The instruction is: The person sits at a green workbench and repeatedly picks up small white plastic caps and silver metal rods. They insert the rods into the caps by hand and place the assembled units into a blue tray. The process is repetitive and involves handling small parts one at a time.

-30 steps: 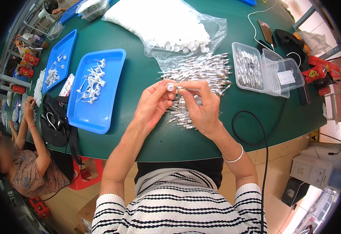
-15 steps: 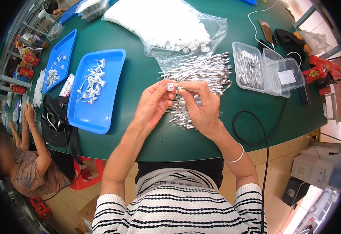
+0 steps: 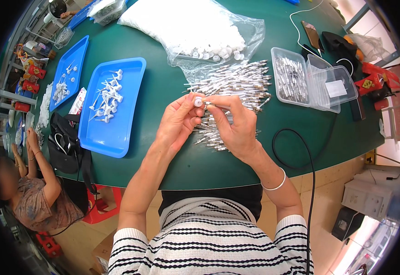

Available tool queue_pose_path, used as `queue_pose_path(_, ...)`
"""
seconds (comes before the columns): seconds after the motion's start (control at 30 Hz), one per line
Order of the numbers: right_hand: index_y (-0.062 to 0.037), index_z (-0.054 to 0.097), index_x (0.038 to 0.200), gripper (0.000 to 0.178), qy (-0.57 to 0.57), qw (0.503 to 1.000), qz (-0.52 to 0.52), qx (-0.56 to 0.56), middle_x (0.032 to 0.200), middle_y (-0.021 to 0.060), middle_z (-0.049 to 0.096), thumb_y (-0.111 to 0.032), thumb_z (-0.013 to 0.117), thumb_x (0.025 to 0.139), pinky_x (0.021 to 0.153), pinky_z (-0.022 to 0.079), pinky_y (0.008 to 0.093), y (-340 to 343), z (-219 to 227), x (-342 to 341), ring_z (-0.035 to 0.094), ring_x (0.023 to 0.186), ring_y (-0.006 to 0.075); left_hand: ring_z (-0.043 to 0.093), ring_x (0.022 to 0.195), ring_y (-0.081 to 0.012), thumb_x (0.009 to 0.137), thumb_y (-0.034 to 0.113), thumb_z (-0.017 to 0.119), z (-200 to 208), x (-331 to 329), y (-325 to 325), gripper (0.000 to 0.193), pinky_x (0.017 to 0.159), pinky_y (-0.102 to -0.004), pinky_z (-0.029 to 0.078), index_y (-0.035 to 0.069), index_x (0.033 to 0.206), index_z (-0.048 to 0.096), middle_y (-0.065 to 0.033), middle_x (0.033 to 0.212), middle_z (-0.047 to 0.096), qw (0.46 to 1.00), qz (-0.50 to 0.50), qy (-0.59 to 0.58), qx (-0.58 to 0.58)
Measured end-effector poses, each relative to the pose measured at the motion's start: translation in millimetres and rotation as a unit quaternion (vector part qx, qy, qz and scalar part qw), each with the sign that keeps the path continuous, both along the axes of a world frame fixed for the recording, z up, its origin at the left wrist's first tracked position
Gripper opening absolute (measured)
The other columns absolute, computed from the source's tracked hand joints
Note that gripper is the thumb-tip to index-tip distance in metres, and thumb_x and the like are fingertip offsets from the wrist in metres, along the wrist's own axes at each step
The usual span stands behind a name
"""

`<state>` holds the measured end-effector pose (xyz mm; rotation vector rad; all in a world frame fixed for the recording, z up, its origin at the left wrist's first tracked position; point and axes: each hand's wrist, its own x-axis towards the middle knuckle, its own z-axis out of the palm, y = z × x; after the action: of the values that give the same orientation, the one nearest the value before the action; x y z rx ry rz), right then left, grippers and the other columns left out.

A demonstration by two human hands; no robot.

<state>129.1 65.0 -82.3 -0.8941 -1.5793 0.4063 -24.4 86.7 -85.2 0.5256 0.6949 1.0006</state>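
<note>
Between the thumb and fingers of my left hand (image 3: pixel 174 120) is a small round white plastic cap (image 3: pixel 198 102), its round face showing. My right hand (image 3: pixel 239 129) is closed in a pinch right beside the cap, on a small slender piece mostly hidden by the fingers; its kind is unclear. Both hands hover over the near left part of a loose pile of thin white-and-metal rods (image 3: pixel 248 81). Behind the pile, a clear plastic bag (image 3: pixel 163 16) spills many white caps (image 3: pixel 229 49) from its open end.
Left of my hands, a blue tray (image 3: pixel 103 142) holds several white caps with thin stems (image 3: pixel 110 101). Another blue tray (image 3: pixel 78 55) lies beyond it. At right are a clear box (image 3: pixel 291 80) of rods, a phone (image 3: pixel 311 34) and a black cable (image 3: pixel 296 132). A co-worker (image 3: pixel 44 192) sits far left.
My hands stay together at the cap, with only a slight shift of the fingers. The slender piece in my right hand shows less than before. The co-worker's hands have moved a little.
</note>
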Motion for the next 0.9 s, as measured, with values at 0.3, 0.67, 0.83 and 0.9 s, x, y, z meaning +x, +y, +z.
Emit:
queue_pose_path(0.3,-0.0020,0.056,0.099,0.015,0.026,0.999,0.007,-0.025,0.089,0.0102,0.070,0.000,0.063,0.087,0.058,0.053,0.0281,-2.0,3.3,-2.0,0.070,0.073,0.0204,0.056,0.069,-0.0060,0.096,0.025,0.055,-0.2,0.3,-0.4,0.027,0.055,-0.0142,0.053,-0.001,0.101,0.060,-0.0011,0.080,0.059,1.000,-0.003,-0.022,-0.020)
queue_pose_path(0.67,-0.0015,0.055,0.100,0.016,0.018,1.000,-0.003,-0.018,0.090,0.0113,0.069,0.001,0.063,0.086,0.059,0.054,0.0291,-3.0,1.6,-3.4,0.070,0.073,0.0219,0.055,0.070,-0.0065,0.096,0.025,0.055,0.5,0.6,-0.7,0.027,0.055,-0.0138,0.052,-0.002,0.101,0.060,-0.0010,0.080,0.058,1.000,0.004,-0.021,-0.023)
queue_pose_path(0.83,-0.0014,0.055,0.101,0.017,0.006,1.000,-0.008,0.001,0.091,0.0121,0.069,0.002,0.062,0.086,0.058,0.053,0.0299,-2.7,-0.3,-3.3,0.068,0.071,0.0225,0.055,0.070,-0.0065,0.096,0.025,0.055,0.5,0.6,-1.0,0.028,0.055,-0.0140,0.051,-0.002,0.101,0.060,-0.0008,0.080,0.059,0.999,0.004,-0.021,-0.023)
queue_pose_path(0.9,-0.0014,0.055,0.101,0.017,0.002,1.000,-0.009,0.006,0.091,0.0123,0.069,0.002,0.062,0.086,0.057,0.053,0.0301,-2.1,-1.2,-3.7,0.068,0.070,0.0228,0.055,0.070,-0.0064,0.096,0.025,0.055,1.2,0.6,-1.1,0.028,0.056,-0.0140,0.051,-0.002,0.101,0.061,-0.0007,0.080,0.059,1.000,0.003,-0.021,-0.023)
